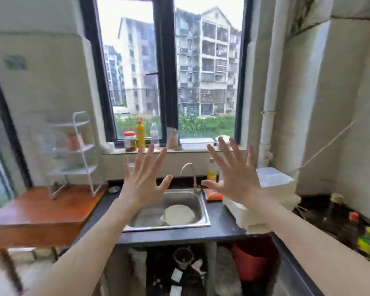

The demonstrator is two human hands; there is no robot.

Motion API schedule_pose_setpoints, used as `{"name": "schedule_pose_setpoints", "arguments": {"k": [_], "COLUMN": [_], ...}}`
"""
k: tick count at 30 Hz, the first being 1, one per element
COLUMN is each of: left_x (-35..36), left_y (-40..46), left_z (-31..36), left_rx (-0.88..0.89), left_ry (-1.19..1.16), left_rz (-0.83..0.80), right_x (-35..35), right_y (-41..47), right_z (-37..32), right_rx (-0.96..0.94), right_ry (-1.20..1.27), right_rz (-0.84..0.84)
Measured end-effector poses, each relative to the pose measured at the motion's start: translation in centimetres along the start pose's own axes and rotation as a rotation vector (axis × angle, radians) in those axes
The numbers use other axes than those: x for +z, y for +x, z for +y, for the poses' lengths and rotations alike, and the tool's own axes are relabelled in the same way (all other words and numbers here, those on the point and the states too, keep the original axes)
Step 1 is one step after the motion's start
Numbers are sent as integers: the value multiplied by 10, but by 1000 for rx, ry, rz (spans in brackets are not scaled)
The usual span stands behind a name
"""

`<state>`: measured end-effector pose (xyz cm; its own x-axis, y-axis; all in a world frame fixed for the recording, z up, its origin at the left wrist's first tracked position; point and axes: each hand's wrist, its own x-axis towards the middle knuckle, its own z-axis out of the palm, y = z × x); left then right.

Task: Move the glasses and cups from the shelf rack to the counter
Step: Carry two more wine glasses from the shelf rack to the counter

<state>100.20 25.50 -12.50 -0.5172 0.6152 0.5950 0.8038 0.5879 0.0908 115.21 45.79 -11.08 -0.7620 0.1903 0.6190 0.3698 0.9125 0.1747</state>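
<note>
Both hands empty, left (144, 184) and right (233, 178) splayed over the sink (203, 212), likely a start pose; cups (74, 142) sit blurred on rack (81, 150), on the table left of counter (220, 229).

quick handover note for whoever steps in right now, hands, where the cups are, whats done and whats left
Left hand and right hand: both open, fingers spread, raised over the sink, holding nothing.
White shelf rack stands on the wooden table at left; a blurry pinkish cup sits on its middle shelf, other items too blurred to tell.
Done: no glass or cup visible on the dark counter.
Left: move them all from rack to counter.
</note>
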Motion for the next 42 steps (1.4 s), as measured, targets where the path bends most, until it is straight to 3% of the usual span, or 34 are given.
{"name": "schedule_pose_setpoints", "arguments": {"k": [7, 13, 26, 36, 42], "left_x": [-60, -68, -35, 2, 23], "left_y": [-29, -38, 57, 139, 195], "left_z": [-216, -333, -518, -653, -755], "left_rx": [-216, -337, -467, -460, -407], "left_ry": [202, 294, 308, 247, 162], "left_rz": [24, 5, -21, -7, 21], "right_x": [48, 85, 193, 260, 296], "right_y": [125, 198, 386, 513, 597], "right_z": [-208, -315, -438, -502, -564], "right_rx": [-168, -265, -336, -313, -247], "right_ry": [152, 217, 308, 294, 334], "right_rz": [17, 15, 77, 60, 143]}}
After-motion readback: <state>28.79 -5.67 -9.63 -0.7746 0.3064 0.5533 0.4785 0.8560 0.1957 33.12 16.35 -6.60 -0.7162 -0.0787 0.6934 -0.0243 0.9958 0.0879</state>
